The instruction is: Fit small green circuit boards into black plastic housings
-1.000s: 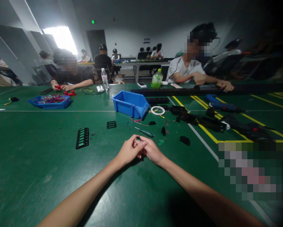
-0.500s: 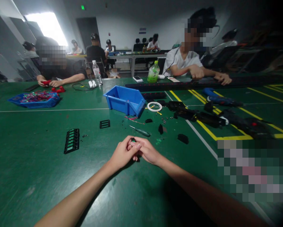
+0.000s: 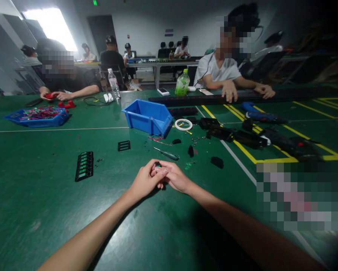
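Note:
My left hand (image 3: pixel 144 180) and my right hand (image 3: pixel 176 177) meet on the green table (image 3: pixel 44 210), fingers pinched together around a small dark part (image 3: pixel 157 164) with a green spot. Both hands are closed on it and hide most of it. Just beyond the fingers lies a small screwdriver (image 3: pixel 167 153) with a green handle. A long black slotted part (image 3: pixel 84 166) lies to the left, and a short black slotted part (image 3: pixel 124 145) sits farther back.
A blue bin (image 3: pixel 147 116) stands behind the hands, a white tape ring (image 3: pixel 184 124) and black parts (image 3: pixel 216 162) to its right. A blue tray (image 3: pixel 36 116) of coloured wires is far left. Other people work across the table by bottles (image 3: pixel 182 83).
My hands stay together on the small part. The view has tilted slightly, so everything sits a little higher and to the left. The person opposite has moved a hand along the black strip.

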Demonstrator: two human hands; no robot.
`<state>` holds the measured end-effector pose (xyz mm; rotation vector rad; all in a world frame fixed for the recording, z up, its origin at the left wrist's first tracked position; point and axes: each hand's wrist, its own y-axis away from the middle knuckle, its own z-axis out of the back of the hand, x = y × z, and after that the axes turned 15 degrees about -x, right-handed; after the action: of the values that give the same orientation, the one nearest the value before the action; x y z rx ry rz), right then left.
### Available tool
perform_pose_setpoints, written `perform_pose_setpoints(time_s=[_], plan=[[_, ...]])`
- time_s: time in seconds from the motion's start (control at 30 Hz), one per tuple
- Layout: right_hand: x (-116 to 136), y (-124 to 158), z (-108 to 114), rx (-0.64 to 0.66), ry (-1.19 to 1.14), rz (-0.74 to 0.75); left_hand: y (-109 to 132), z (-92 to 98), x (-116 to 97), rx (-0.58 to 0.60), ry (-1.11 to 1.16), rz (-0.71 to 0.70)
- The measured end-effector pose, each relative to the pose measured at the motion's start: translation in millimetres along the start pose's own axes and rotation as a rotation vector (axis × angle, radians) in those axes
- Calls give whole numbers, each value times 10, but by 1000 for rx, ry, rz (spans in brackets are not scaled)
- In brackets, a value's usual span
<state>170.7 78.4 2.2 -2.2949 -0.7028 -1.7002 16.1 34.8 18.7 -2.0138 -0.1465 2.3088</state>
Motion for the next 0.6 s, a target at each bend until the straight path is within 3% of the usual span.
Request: perform_pose_setpoints(time_s=[0.6], plan=[[-56, -27, 1, 2, -14, 24, -21, 10, 55, 4, -8, -10]])
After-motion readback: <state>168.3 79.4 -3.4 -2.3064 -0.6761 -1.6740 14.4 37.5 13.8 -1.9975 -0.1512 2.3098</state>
